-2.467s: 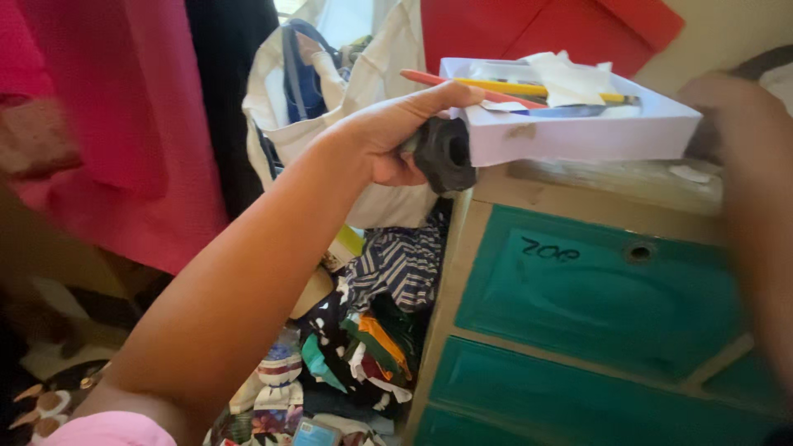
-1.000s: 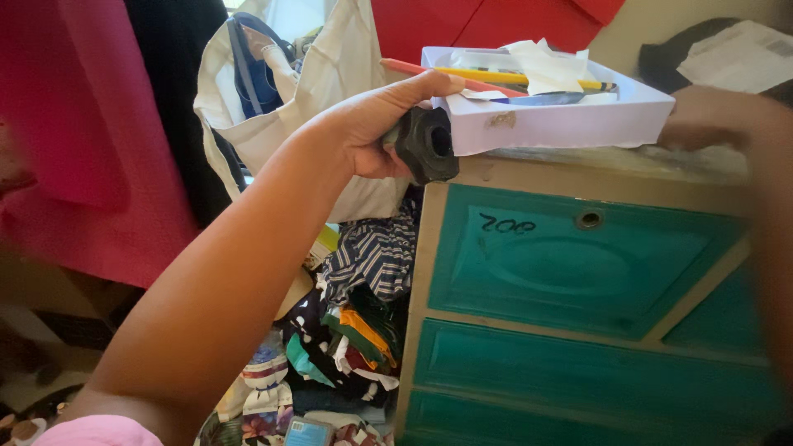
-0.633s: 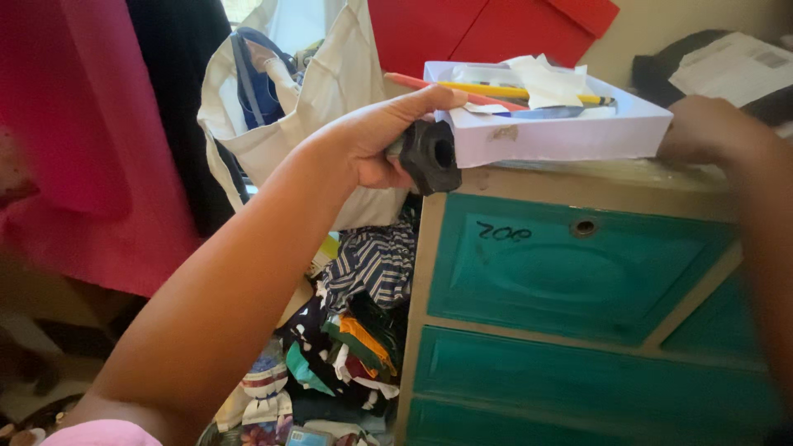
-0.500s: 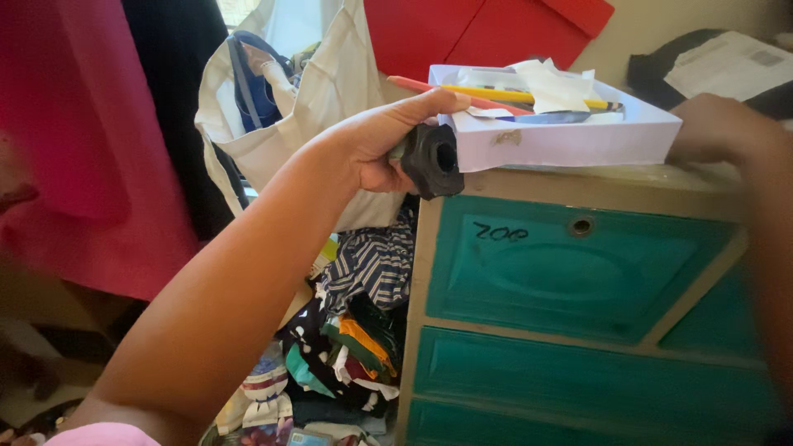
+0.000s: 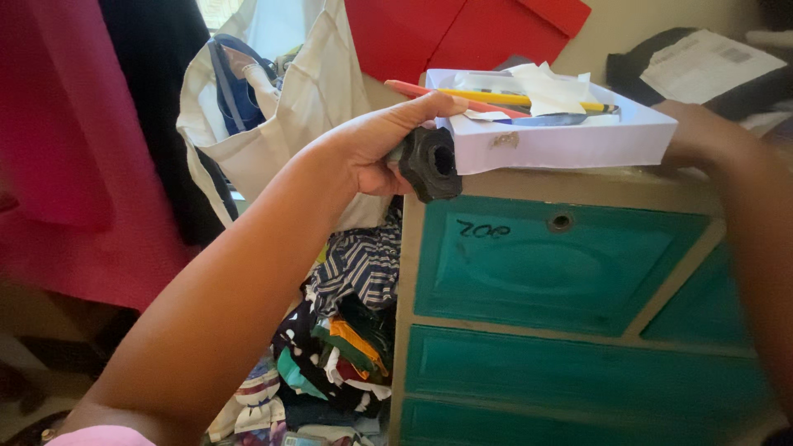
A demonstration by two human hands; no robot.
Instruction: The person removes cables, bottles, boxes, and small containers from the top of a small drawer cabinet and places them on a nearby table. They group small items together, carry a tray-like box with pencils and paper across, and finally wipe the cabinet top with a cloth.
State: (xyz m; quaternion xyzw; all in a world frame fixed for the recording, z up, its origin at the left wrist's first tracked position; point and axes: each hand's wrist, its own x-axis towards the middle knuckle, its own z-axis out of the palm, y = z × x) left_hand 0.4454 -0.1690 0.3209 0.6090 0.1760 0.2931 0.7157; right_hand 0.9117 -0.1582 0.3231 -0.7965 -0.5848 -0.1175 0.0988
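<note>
The left hand (image 5: pixel 376 149) is clenched around a black knob-like object (image 5: pixel 428 163) with a ribbed rim and a round hole in its face, while its thumb lies along the near left corner of a shallow white box (image 5: pixel 562 144). The box sits at the front left edge of a teal chest of drawers (image 5: pixel 570 314), slightly overhanging that edge, and the black object hangs just in front of the chest's top left corner, touching the box's left end. Inside the box lie a yellow pencil (image 5: pixel 512 99), a red one (image 5: pixel 421 89) and crumpled white paper (image 5: pixel 549 87). The right hand (image 5: pixel 702 136) rests against the box's right end; the view is blurred there, so I cannot tell whether it grips the box or only touches it. On the top drawer front, a dark handwritten mark sits near the left edge beside a small round hole (image 5: pixel 561 221). Red paper sheets (image 5: pixel 462 33) hang on the wall behind. A white printed sheet (image 5: pixel 710 62) lies at the chest's far right corner. A cream tote bag (image 5: pixel 289 107) hangs left of the chest, above a heap of patterned clothes (image 5: pixel 339 347).
</note>
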